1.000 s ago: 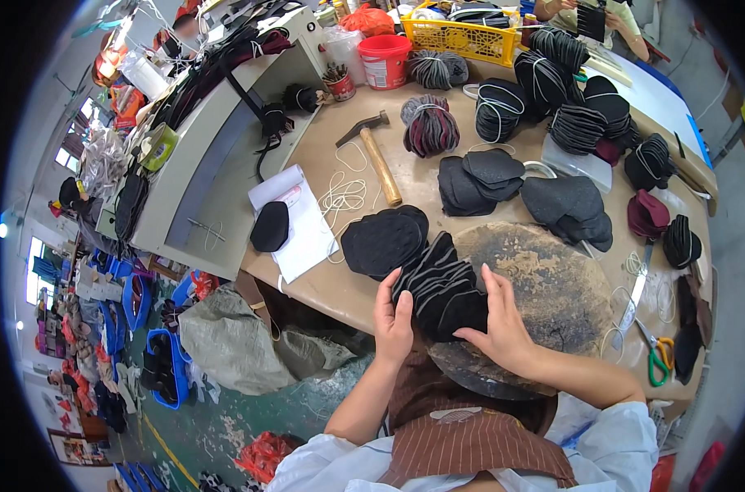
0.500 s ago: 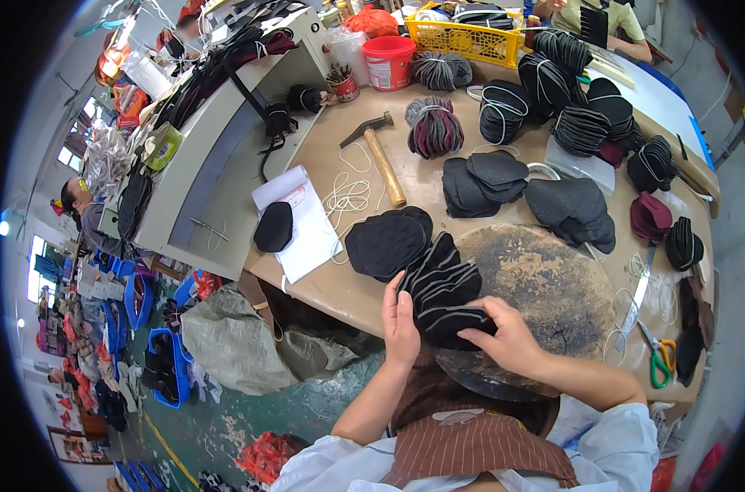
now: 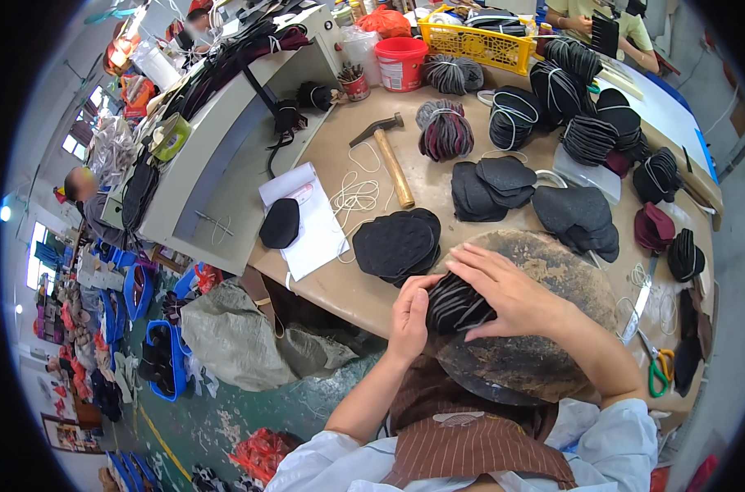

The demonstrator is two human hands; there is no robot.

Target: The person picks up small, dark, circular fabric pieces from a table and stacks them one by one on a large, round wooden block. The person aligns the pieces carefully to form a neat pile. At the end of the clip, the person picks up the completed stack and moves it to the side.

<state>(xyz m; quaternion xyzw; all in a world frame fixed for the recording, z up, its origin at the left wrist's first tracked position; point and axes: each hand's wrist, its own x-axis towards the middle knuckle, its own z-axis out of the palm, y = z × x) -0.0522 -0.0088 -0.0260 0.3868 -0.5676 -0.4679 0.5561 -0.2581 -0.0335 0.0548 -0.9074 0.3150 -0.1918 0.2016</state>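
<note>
A stack of black fabric pieces with pale grey edges (image 3: 459, 307) is held on edge between my two hands, over the near left part of a round worn block (image 3: 545, 361). My left hand (image 3: 409, 320) presses against the stack's left side, thumb up. Across its top and right side curves my right hand (image 3: 514, 293), fingers pointing far left and thumb low at the near end. Part of the stack is hidden under the right palm. Just beyond my left hand lies a flat pile of black rounded pieces (image 3: 397, 244).
A hammer (image 3: 393, 160), white cord (image 3: 358, 195) and paper sheets (image 3: 317, 246) lie to the left. Black piles (image 3: 573, 217) and tied bundles (image 3: 514, 117) stand farther back. Scissors (image 3: 658, 369) rest at the right edge. Another person (image 3: 635, 37) sits across the table.
My right hand has moved from the stack's near right corner up over its top. The fanned pieces are now closer together, and my left hand has shifted slightly right.
</note>
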